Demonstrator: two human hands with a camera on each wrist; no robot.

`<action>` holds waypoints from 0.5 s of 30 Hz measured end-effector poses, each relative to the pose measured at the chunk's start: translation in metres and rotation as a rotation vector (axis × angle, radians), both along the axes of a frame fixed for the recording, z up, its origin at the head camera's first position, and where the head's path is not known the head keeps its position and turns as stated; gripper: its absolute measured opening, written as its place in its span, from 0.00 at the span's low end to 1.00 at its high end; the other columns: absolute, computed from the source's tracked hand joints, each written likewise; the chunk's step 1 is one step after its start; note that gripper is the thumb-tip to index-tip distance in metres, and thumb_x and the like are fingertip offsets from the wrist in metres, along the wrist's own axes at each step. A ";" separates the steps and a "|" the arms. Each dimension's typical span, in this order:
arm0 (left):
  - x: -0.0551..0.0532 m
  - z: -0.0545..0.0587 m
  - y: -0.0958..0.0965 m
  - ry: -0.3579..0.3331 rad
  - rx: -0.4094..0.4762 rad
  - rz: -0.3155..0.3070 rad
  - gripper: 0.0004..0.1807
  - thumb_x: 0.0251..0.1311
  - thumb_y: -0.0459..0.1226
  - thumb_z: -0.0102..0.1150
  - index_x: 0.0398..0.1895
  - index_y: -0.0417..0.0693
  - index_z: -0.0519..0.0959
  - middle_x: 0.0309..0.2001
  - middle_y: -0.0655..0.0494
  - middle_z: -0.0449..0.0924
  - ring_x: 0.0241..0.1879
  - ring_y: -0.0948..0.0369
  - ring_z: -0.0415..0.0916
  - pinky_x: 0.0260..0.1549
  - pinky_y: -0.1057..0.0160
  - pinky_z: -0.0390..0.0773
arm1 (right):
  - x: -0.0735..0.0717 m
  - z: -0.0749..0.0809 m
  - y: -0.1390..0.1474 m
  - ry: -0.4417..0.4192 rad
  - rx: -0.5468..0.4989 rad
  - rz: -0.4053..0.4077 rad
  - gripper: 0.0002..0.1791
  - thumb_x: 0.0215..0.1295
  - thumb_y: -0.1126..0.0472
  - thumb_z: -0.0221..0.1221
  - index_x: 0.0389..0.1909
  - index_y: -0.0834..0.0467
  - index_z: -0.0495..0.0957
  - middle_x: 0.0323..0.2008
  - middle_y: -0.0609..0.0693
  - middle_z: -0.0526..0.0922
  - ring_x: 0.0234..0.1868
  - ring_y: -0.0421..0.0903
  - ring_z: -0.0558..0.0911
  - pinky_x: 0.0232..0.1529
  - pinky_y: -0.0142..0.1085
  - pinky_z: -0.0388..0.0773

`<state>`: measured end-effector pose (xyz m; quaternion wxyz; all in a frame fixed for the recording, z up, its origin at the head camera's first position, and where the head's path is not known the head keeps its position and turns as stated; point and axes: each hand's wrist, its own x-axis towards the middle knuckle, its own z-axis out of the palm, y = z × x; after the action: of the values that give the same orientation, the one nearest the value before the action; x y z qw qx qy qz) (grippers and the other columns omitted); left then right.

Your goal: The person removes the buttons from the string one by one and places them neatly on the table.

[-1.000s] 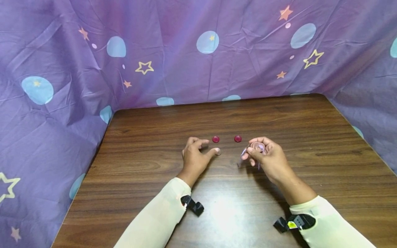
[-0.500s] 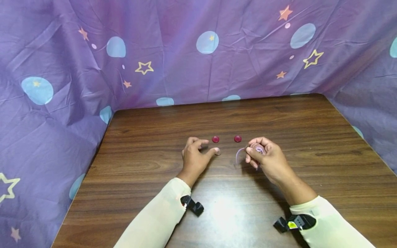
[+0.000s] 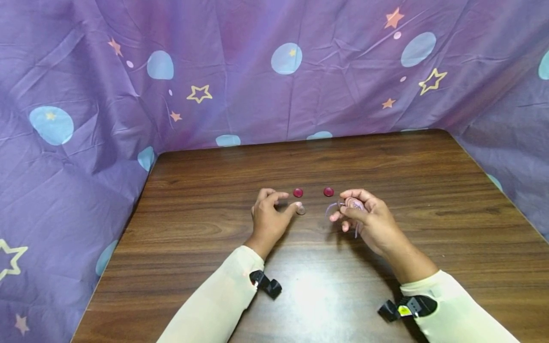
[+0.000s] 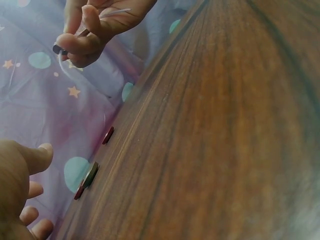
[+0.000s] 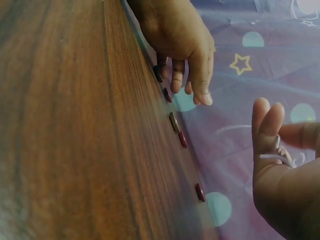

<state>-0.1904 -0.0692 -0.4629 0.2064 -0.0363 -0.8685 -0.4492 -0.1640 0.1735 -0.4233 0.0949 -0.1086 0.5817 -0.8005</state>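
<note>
My left hand [image 3: 271, 213] hovers low over the table, thumb and fingers apart with nothing between them. Beside its thumb tip lies a brownish, see-through button [image 3: 301, 210]. Two red buttons [image 3: 298, 192] [image 3: 328, 192] lie farther back. My right hand [image 3: 374, 220] holds a coil of thin lilac string [image 3: 356, 204], raised above the table. A loose end sticks out to the left. In the left wrist view, the right fingertips pinch a small dark button [image 4: 57, 49] with the string hanging from it. Whether the string passes through it is hard to tell.
The brown wood-grain table [image 3: 206, 286] reaches back to a purple curtain [image 3: 240, 71] with stars and planets. The right wrist view shows more buttons under the left hand, one dark [image 5: 158, 74] and one red [image 5: 167, 95], which the head view hides.
The right fingers shift on the string and its loose end changes shape, hanging down before and arching now. My left thumb draws back slightly from the brownish button, showing more of it.
</note>
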 end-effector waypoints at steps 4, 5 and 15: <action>0.000 0.000 0.000 0.009 -0.002 0.001 0.22 0.46 0.51 0.77 0.42 0.50 0.86 0.42 0.56 0.76 0.42 0.55 0.80 0.52 0.50 0.68 | 0.000 0.000 -0.001 -0.025 0.011 -0.007 0.17 0.61 0.76 0.59 0.49 0.62 0.69 0.35 0.50 0.80 0.35 0.47 0.89 0.21 0.29 0.79; 0.000 0.000 0.000 0.018 -0.003 0.001 0.22 0.46 0.50 0.77 0.41 0.50 0.86 0.42 0.56 0.77 0.42 0.55 0.80 0.51 0.50 0.69 | 0.000 0.000 -0.001 -0.029 0.017 -0.009 0.17 0.61 0.76 0.60 0.49 0.62 0.69 0.34 0.50 0.80 0.35 0.47 0.90 0.20 0.29 0.78; 0.002 0.001 0.004 0.221 0.011 -0.145 0.18 0.50 0.44 0.76 0.45 0.50 0.85 0.42 0.49 0.78 0.40 0.53 0.77 0.41 0.61 0.77 | 0.001 -0.001 -0.002 0.003 0.091 -0.024 0.15 0.61 0.74 0.63 0.47 0.65 0.72 0.32 0.48 0.82 0.22 0.41 0.83 0.10 0.27 0.65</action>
<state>-0.1885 -0.0647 -0.4617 0.2681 -0.1473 -0.8331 -0.4609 -0.1629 0.1719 -0.4239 0.0893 -0.0982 0.6190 -0.7741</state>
